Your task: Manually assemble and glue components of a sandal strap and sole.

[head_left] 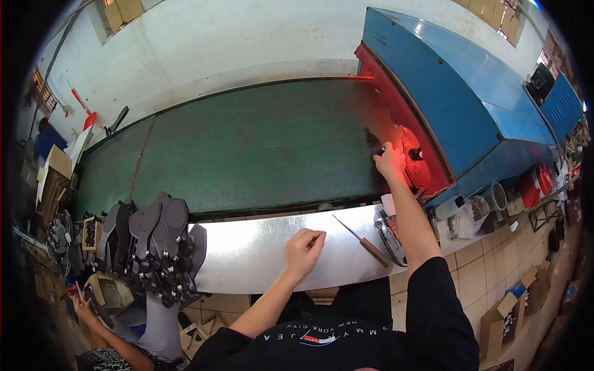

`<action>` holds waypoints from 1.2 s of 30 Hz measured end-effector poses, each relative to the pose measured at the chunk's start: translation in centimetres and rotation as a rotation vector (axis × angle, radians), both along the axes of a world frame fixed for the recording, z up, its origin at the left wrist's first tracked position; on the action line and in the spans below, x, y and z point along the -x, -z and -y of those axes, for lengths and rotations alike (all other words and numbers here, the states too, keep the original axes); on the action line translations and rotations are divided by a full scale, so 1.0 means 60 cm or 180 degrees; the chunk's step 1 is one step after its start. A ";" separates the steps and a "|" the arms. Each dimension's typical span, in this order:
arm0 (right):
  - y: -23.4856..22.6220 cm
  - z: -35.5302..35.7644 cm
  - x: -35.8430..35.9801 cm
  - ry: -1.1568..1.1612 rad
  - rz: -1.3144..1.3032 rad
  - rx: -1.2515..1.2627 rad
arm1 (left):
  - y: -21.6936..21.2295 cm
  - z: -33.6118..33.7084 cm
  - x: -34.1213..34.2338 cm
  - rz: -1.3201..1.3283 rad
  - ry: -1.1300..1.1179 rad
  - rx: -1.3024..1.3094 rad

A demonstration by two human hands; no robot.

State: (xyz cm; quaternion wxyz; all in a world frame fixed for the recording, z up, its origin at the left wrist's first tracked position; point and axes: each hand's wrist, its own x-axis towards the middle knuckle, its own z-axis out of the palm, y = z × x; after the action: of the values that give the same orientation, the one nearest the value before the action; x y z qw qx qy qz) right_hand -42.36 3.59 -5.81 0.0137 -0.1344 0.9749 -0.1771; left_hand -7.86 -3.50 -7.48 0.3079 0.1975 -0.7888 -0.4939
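My right hand [390,162] reaches over the right end of a green conveyor belt [247,145], in red light from the mouth of a blue machine [445,93]. Its thumb and fingers close on a small dark shoe part [373,141], partly hidden by the hand. Just beyond the hand, a red-lit rounded piece with a dark knob [416,154] sits at the machine opening. Above the metal worktop [247,247], my left hand [303,252] is curled with the thumb against the fingers; anything inside is hidden. An awl-like tool with a wooden handle [374,252] lies between my arms.
Grey shoe soles with dark straps [161,229] are heaped at the worktop's left end. A utility knife [391,244] lies by my right forearm. Clear plastic containers [448,209] stand to the right. At lower left another person's hand [80,304] works near a box.
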 end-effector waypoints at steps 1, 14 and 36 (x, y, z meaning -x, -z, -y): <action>0.015 0.004 0.008 -0.0037 -0.0204 0.0193 | -0.003 -0.003 0.003 0.0010 0.0019 -0.0013; -0.119 -0.037 -0.294 -0.1557 0.2592 0.4010 | -0.044 0.000 -0.041 -0.0830 0.0472 -0.2554; -0.110 -0.153 -0.443 -0.1023 0.3856 0.5490 | -0.093 -0.036 -0.123 -0.0795 0.1564 -0.3670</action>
State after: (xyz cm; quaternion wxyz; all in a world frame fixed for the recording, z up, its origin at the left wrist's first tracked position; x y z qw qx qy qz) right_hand -15.76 12.78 0.82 0.4197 -0.1152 0.3215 -0.8410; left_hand -0.48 -1.34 -1.90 0.1196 0.0857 -0.3768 -0.9145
